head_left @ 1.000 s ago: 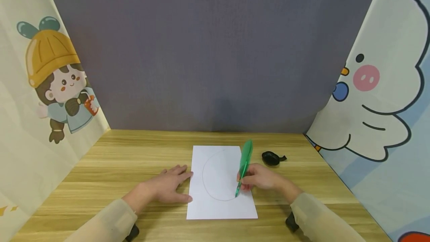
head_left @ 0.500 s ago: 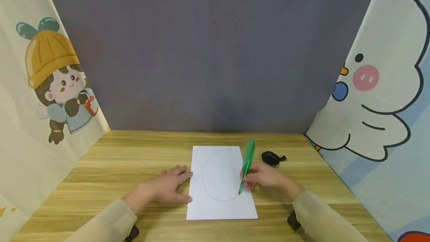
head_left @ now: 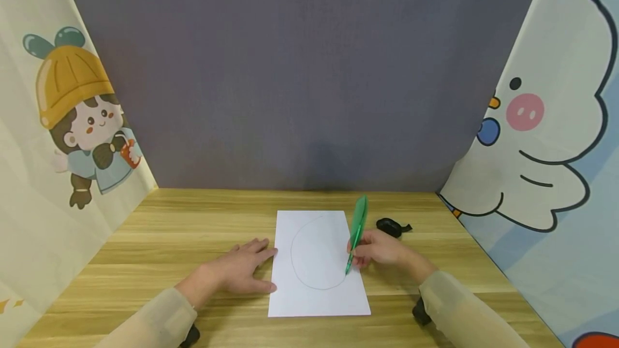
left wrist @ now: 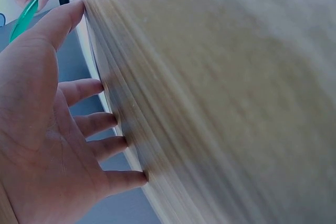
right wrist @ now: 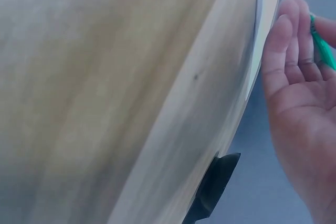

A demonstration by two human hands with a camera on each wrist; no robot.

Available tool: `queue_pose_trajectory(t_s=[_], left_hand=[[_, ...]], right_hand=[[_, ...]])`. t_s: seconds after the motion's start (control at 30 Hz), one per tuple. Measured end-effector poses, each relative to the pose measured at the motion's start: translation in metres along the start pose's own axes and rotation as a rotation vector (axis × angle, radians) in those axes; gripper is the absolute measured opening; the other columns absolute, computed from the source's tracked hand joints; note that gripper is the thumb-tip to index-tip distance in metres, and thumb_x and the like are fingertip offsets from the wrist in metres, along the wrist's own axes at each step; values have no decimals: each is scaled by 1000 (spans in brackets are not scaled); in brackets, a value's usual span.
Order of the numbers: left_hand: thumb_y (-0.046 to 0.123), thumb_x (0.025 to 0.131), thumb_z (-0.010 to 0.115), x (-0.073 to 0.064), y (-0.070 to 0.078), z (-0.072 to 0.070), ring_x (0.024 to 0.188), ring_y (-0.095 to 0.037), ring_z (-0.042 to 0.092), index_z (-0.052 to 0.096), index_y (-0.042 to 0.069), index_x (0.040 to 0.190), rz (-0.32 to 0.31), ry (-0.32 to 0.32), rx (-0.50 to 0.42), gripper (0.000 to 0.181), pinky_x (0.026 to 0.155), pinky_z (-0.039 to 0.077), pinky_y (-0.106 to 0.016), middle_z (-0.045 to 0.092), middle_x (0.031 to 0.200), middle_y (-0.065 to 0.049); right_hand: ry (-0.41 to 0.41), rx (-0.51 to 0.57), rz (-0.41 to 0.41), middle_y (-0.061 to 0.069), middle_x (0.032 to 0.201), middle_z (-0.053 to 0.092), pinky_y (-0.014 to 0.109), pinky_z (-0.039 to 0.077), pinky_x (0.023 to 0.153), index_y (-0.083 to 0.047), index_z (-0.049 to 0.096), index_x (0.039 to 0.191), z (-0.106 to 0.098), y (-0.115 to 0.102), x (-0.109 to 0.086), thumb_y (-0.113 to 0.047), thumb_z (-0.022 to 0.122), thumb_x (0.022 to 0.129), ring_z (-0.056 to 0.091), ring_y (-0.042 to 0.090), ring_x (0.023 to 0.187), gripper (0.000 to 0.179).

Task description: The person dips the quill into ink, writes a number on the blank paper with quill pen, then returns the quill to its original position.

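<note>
A sheet of white paper (head_left: 316, 302) lies on the wooden table, bearing a thin curved line that runs from near its top round the left side and bottom to the lower right. My right hand (head_left: 379, 248) pinches a green feather-shaped pen (head_left: 358, 224), its tip at the end of that line. In the right wrist view the pen (right wrist: 321, 45) passes between the thumb and fingers. My left hand (head_left: 242, 270) rests with spread fingers at the paper's left edge, thumb and index fingertip touching it. The left wrist view shows the same hand (left wrist: 47, 124) with fingers extended.
A small black object with a short tail (head_left: 390, 227) lies beyond my right hand. The wooden table (head_left: 145, 262) meets a grey panel (head_left: 300, 79) at the back. Cartoon-printed sheets stand at the left and right.
The pen tip has moved right and slightly up along the paper, and the drawn line has grown with it. My right hand has shifted a little away from me; the left stays in place.
</note>
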State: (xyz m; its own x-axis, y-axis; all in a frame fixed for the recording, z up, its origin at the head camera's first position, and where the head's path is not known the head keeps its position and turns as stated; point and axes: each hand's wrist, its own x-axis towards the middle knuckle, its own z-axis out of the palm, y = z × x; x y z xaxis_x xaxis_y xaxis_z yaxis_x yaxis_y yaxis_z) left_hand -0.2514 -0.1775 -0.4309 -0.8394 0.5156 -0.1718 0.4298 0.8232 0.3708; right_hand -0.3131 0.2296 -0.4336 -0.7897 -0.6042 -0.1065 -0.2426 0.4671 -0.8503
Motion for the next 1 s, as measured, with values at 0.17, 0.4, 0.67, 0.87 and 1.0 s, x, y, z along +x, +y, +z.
queue_pose_trajectory(t_s=[0.17,0.4,0.67,0.87,1.0], left_hand=[[69,96,72,1,-1,1,168,-45,24,43,17,170,1,3,3,95,132,23,-74,28,181,-19],[70,95,72,1,-2,2,168,-45,25,43,17,170,3,9,10,96,132,23,-75,27,181,-19],[70,95,72,1,-2,2,168,-45,25,43,18,170,4,11,7,96,132,23,-74,27,181,-19],[71,95,72,1,-3,3,168,-45,25,43,18,170,6,11,12,97,132,23,-74,27,181,-19],[70,94,73,1,-2,2,168,-46,25,44,17,170,5,13,8,96,132,22,-75,27,181,-19]], right_hand=[[10,-14,-3,15,94,80,35,66,74,5,73,112,-2,1,3,-12,63,108,75,22,84,21],[30,-52,2,13,92,79,35,66,74,7,72,113,-5,-1,7,-13,63,108,75,21,83,23],[46,-63,29,10,91,79,37,66,74,6,73,114,-9,-1,13,-15,63,109,75,20,83,24],[75,-67,54,8,90,79,37,65,75,4,74,113,-12,1,18,-17,62,109,75,20,83,24],[90,-65,59,8,91,79,37,65,76,5,73,114,-13,1,21,-17,62,109,75,19,83,25]])
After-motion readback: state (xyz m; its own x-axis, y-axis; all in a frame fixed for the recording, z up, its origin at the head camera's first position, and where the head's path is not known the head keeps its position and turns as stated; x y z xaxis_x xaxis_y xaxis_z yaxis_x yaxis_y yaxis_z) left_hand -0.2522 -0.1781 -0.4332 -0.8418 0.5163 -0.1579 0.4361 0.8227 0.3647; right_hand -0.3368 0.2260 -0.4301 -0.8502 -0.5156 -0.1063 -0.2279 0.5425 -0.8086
